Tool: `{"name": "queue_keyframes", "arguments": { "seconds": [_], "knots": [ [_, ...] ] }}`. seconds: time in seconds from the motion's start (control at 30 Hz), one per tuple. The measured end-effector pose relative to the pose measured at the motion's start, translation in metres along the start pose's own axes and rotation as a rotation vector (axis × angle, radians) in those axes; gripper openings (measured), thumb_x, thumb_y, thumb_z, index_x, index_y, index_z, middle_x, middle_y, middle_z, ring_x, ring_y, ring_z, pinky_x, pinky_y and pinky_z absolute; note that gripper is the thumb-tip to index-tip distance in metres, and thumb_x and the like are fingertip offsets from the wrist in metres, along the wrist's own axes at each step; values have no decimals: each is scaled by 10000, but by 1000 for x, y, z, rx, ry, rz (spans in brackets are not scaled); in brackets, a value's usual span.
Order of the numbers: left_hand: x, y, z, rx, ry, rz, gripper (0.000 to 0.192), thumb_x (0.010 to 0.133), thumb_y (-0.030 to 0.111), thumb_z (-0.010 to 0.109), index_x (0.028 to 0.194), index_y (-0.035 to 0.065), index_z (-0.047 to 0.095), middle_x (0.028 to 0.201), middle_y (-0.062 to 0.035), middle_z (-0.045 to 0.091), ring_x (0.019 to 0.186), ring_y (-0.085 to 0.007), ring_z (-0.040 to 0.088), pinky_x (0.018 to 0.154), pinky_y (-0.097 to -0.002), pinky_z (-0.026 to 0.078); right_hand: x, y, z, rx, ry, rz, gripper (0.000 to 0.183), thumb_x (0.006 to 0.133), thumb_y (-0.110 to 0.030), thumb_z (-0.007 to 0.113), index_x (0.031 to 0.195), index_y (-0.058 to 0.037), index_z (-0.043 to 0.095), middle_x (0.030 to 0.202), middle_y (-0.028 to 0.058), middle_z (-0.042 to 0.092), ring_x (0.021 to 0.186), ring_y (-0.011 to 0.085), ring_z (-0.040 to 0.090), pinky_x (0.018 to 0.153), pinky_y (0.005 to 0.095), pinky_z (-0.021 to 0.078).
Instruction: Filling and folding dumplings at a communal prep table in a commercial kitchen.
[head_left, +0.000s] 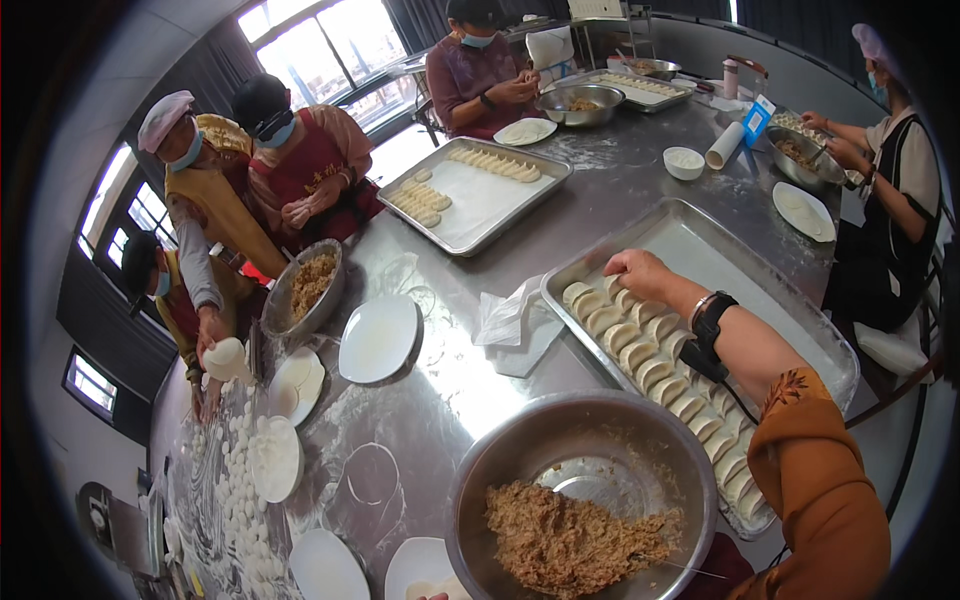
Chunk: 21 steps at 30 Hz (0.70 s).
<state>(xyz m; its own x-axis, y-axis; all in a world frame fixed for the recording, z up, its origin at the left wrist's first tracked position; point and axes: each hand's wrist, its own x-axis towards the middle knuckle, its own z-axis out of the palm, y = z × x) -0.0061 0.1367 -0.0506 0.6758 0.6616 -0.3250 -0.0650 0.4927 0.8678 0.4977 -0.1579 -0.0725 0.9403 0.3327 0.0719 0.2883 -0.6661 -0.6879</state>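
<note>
My right hand (639, 276) reaches over a metal tray (697, 217) at the right, its fingertips on a dumpling at the far end of the rows. The rows of dumplings (652, 367) fill the tray's near-left side. A large steel bowl (585, 420) with minced filling (570, 532) stands before me, and a thin metal utensil handle (675, 564) lies across its rim. Of my left hand (433, 597) only fingertips show at the bottom edge, beside a white plate (416, 562) bearing dough wrappers; whether they hold anything is hidden.
White plates (379, 337) and a paper napkin (504, 319) lie on the floury metal table (450, 285). Dough pieces (240, 480) are spread at the left. Another dumpling tray (487, 217) stands farther back. Several people (315, 157) are around the table; one co-worker's hand (214, 330) holds a white container.
</note>
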Motion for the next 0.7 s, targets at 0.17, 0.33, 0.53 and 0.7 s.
{"name": "queue_keyframes", "arguments": {
  "seconds": [0.17, 0.33, 0.53, 0.7],
  "knots": [
    [-1, 3, 7, -4, 5, -21, 387, 912, 245, 542, 1237, 61, 444, 1137, -155, 542, 957, -278, 543, 837, -412, 471, -3, 3, -5, 40, 12, 7, 259, 736, -16, 554, 964, -54, 670, 931, 111, 684, 874, 247, 646, 781, 329, 490],
    [-6, 6, 13, -27, 16, -18, 364, 911, 205, 541, 1228, 54, 447, 1134, -174, 542, 939, -280, 545, 832, -416, 472, -7, -1, -4, 11, 24, 13, 263, 727, -17, 550, 958, -51, 671, 920, 112, 684, 863, 244, 647, 771, 333, 491],
    [-7, 5, 3, -85, 14, -1, 364, 890, 171, 576, 1211, 51, 454, 1115, -184, 566, 959, -299, 566, 839, -446, 477, 5, 12, 17, -91, 30, -102, 322, 704, 6, 525, 992, -37, 662, 953, 141, 671, 906, 278, 633, 805, 349, 486],
    [-5, 16, 5, -12, -82, 238, 363, 905, 234, 570, 1175, 7, 486, 1064, -205, 600, 890, -287, 624, 789, -393, 521, 9, 54, -30, 37, 87, -171, 381, 787, -48, 511, 1162, -20, 572, 1052, 132, 631, 965, 218, 587, 849, 332, 466]
  ]
}}
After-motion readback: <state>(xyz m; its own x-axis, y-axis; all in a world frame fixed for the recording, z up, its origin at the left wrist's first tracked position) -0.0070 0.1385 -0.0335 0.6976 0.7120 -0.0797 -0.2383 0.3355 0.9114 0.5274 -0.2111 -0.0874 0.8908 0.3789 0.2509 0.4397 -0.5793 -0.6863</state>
